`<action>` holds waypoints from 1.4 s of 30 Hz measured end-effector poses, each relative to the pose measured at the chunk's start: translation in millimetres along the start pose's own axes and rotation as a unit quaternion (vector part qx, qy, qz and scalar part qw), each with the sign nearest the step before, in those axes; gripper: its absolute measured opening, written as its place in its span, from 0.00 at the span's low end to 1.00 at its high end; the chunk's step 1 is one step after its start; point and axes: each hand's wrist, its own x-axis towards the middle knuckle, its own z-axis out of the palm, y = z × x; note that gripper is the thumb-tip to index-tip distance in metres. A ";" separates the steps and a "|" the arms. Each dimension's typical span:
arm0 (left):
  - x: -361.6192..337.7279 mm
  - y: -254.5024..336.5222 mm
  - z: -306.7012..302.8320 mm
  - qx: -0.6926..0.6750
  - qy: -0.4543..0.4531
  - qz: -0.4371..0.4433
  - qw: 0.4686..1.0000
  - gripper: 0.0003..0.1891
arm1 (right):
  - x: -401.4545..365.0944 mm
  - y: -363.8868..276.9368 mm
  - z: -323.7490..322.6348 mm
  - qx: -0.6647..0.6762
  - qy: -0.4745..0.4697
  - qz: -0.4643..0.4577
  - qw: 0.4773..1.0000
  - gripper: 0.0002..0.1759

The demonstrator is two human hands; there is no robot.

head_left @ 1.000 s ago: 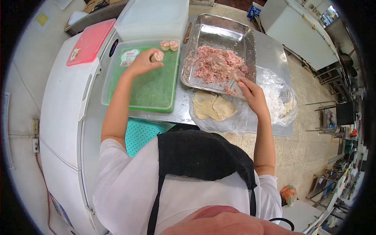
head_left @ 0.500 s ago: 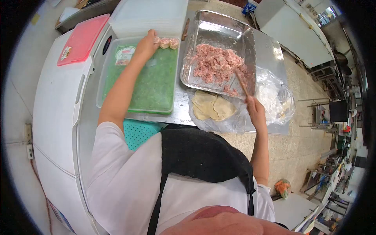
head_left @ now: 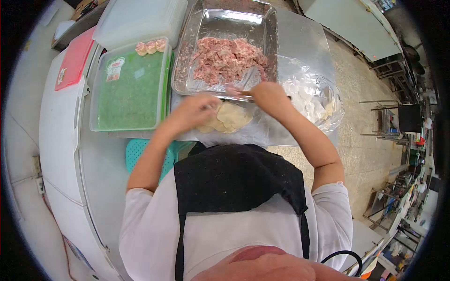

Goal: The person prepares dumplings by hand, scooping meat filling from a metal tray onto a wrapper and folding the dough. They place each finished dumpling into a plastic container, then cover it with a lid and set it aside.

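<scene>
A steel bench carries, from left to right, a clear tub lined in green with three folded dumplings in its far corner, a metal tray of minced meat, and a crumpled plastic bag. Just in front of the tray lies a stack of round wrappers. The left hand rests on the stack's left edge with its fingers curled onto the dough, though I cannot tell whether they grip a sheet. The right hand is closed round a thin stick at the tray's near rim. A white chest freezer topped by a red board stands to the left; tiled floor and metal racks lie to the right
</scene>
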 end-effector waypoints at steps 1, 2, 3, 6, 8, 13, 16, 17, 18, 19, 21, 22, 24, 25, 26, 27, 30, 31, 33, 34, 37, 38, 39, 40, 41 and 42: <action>8.3 -8.6 33.1 0.030 -0.013 0.035 0.999 0.17 | 1.4 3.7 10.1 0.029 0.012 -0.017 0.999 0.07; 16.4 -12.0 59.8 0.032 -0.011 0.030 0.999 0.17 | 1.5 12.3 8.2 0.032 0.014 -0.022 0.999 0.07; 24.0 -14.3 83.2 0.078 0.048 0.066 0.994 0.16 | 3.1 21.8 1.3 0.021 0.003 -0.038 0.999 0.07; 31.6 -15.5 107.1 0.136 0.107 0.068 0.983 0.14 | 14.6 63.0 -20.2 0.016 0.018 -0.055 0.998 0.07; 36.5 -12.1 107.2 0.130 0.123 0.053 0.982 0.08 | 17.7 77.8 -7.2 0.021 0.043 -0.048 0.998 0.07; 40.5 0.0 97.5 0.166 0.056 0.052 0.983 0.12 | -8.7 44.8 16.9 0.036 0.043 -0.173 0.983 0.07; 48.4 14.3 101.5 0.124 0.118 0.034 0.985 0.13 | 3.2 74.5 -3.1 0.046 0.043 -0.128 0.990 0.08; 50.9 17.5 102.1 0.134 0.133 0.029 0.981 0.13 | 15.3 85.6 -2.4 0.043 0.054 -0.102 0.992 0.08; 53.0 20.8 102.7 0.144 0.148 0.025 0.978 0.13 | 27.5 88.7 6.6 0.070 0.085 -0.093 0.990 0.09; 54.5 26.0 102.2 0.146 0.147 0.025 0.978 0.13 | 28.2 79.5 17.9 0.072 0.086 -0.092 0.989 0.09; 57.2 36.0 99.7 0.137 0.126 -0.048 0.981 0.13 | 25.5 57.5 28.0 0.042 0.019 -0.137 0.990 0.09; 57.7 35.1 100.9 0.139 0.124 -0.046 0.981 0.13 | 20.5 55.3 24.7 0.042 0.020 -0.134 0.990 0.09; 56.7 28.8 107.2 0.130 0.188 -0.010 0.974 0.13 | 12.0 52.4 11.1 0.042 0.020 -0.133 0.990 0.09; 56.8 29.8 107.0 0.125 0.187 -0.011 0.974 0.13 | 15.0 60.6 -0.5 0.042 0.016 -0.133 0.990 0.09; 57.8 32.5 103.8 0.106 0.167 -0.052 0.979 0.13 | 22.1 77.6 -13.4 0.027 0.001 -0.139 0.990 0.09; 57.7 32.9 101.7 0.086 0.148 -0.092 0.981 0.13 | 28.7 89.4 -19.0 0.009 -0.011 -0.146 0.989 0.10; 51.7 22.3 103.5 -0.027 0.186 -0.091 0.978 0.15 | 28.3 67.2 6.4 0.008 0.029 -0.107 0.994 0.10; 48.9 17.6 100.1 -0.032 0.188 -0.089 0.978 0.15 | 24.4 54.2 12.8 0.022 0.044 -0.109 0.993 0.10; 37.4 3.6 89.2 -0.181 0.314 -0.088 0.928 0.16 | 18.2 41.3 9.0 0.045 0.017 -0.159 0.986 0.11; 27.3 5.2 68.3 -0.224 0.322 -0.117 0.912 0.15 | 17.2 38.2 -2.7 0.029 -0.033 -0.123 0.991 0.11; -0.9 18.7 10.3 -0.390 0.364 -0.069 0.843 0.15 | 15.4 43.3 -23.6 0.016 -0.116 -0.033 0.993 0.10; -8.0 4.2 -1.3 -0.369 0.393 -0.045 0.841 0.16 | 9.9 45.1 -20.4 0.005 -0.099 0.006 0.995 0.10; -13.5 -9.5 -11.8 -0.347 0.421 -0.021 0.838 0.17 | 5.3 42.7 -15.2 -0.005 -0.081 0.044 0.996 0.09; -19.8 -9.9 -21.8 -0.351 0.420 -0.020 0.837 0.17 | -1.2 31.5 -3.3 -0.015 -0.060 0.007 0.998 0.09; -26.3 -6.8 -34.3 -0.402 0.448 -0.021 0.798 0.18 | -5.0 18.8 4.3 -0.018 -0.062 0.010 0.998 0.09; -30.9 -6.2 -43.3 -0.452 0.475 -0.023 0.755 0.20 | -5.2 0.7 6.0 0.006 -0.036 0.020 0.999 0.09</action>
